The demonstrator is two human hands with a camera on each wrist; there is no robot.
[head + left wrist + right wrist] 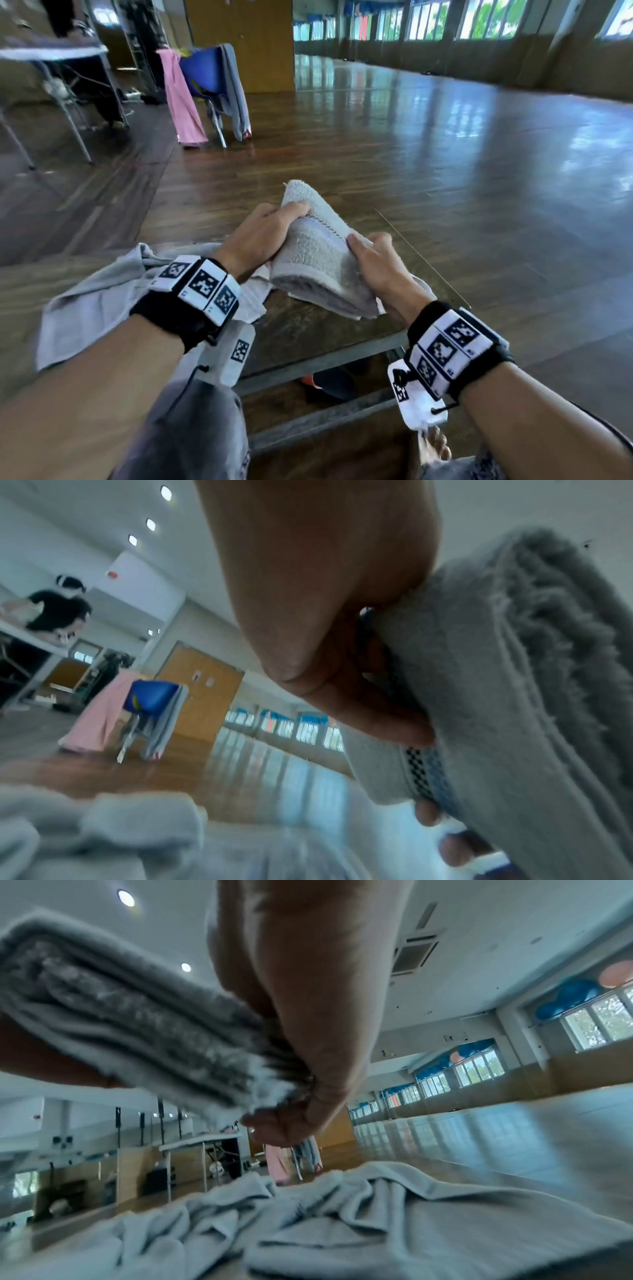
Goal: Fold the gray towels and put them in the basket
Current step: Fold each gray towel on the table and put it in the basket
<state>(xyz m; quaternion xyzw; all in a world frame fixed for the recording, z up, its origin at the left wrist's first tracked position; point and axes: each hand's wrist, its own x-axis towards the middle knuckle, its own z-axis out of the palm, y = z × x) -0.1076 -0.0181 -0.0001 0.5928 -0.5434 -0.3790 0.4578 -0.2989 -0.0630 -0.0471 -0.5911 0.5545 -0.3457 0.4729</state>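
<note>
Both forearms fill the bottom of the head view, wrists strapped with marker bands. Going left to right: loose gray towel (99, 301) lies crumpled and unfolded on the wooden surface (308, 329), spreading under and left of the left wrist; right-wrist view shows the same heap (342, 1218) below the lifted bundle. Left hand (263, 236) grips the far-left side of the folded gray towel (318, 253), fingers curled over the top near the striped band, thumb underneath; left-wrist view confirms fingers (369, 715) pinching the stacked layers (496, 696). Folded towel is held between the two hands, raised off the surface, several layers thick, long axis running from far-left to near-right, fold edge toward the body. Right hand (376, 263) clamps the near-right end, fingers wrapped over the top; right-wrist view shows the layered edge (137, 1020) squeezed in that hand (308, 1042). Both hands are equally on it, neither free. Basket is not visible in any view, so which way the bundle has to travel cannot be told. Judgement: folding of this towel looks done or nearly so; the transfer to the basket comes next, with one towel left to fold. Background: blue chair (202, 75) draped with pink cloth (181, 99), well apart.
</note>
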